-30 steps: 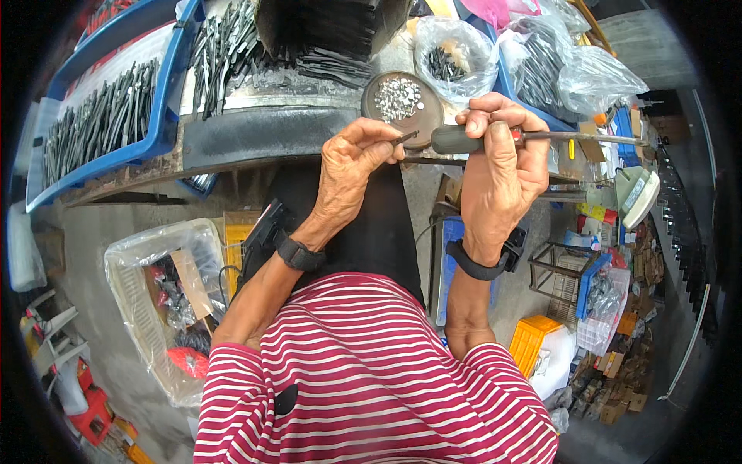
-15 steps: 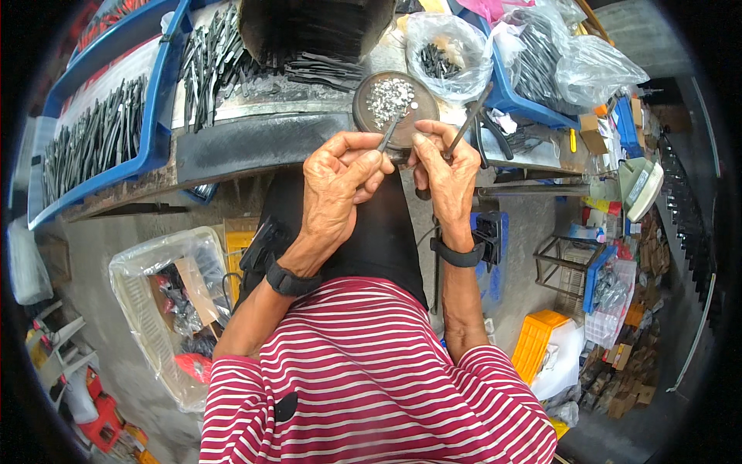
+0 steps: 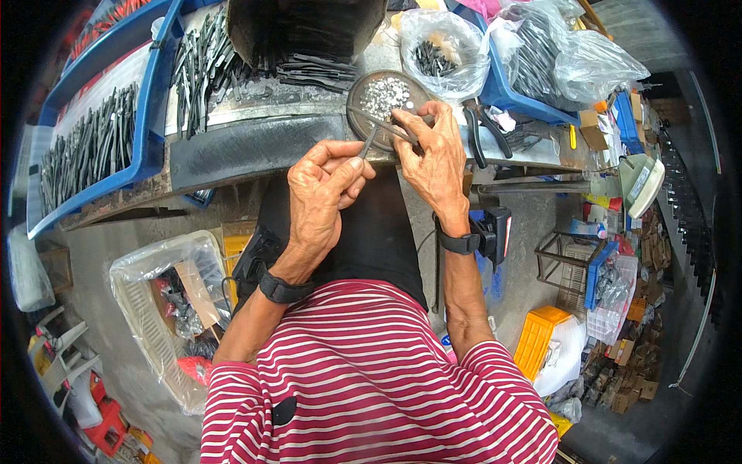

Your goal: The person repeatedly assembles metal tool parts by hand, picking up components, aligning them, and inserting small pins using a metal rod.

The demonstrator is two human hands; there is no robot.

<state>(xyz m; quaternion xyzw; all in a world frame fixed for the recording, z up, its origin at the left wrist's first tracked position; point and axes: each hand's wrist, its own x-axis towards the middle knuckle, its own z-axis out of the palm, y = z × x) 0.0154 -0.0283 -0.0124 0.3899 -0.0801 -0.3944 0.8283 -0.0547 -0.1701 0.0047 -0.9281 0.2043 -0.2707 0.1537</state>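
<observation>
My left hand point(image 3: 323, 184) pinches a slim dark pointed piece point(image 3: 369, 142) between thumb and fingers, its tip turned up toward a round brown dish point(image 3: 357, 127). My right hand point(image 3: 435, 160) is closed on a thin dark metal rod point(image 3: 380, 122), which slants across the dish and meets or passes close by the tip of the piece; I cannot tell whether they touch. Small shiny silvery-white bits point(image 3: 385, 96) lie heaped in the dish. Beside my right hand lies a pair of black-handled pliers point(image 3: 485, 133).
A dark flat slab point(image 3: 255, 151) runs along the bench's front edge. Blue trays point(image 3: 147, 116) of slim dark pieces stand left, and a dark open container point(image 3: 305, 31) lies behind. A clear bag point(image 3: 464, 81) of dark parts sits right of the dish.
My right hand has swung the rod from pointing up and right to lying leftward across the dish. My left hand has drawn slightly left with its piece.
</observation>
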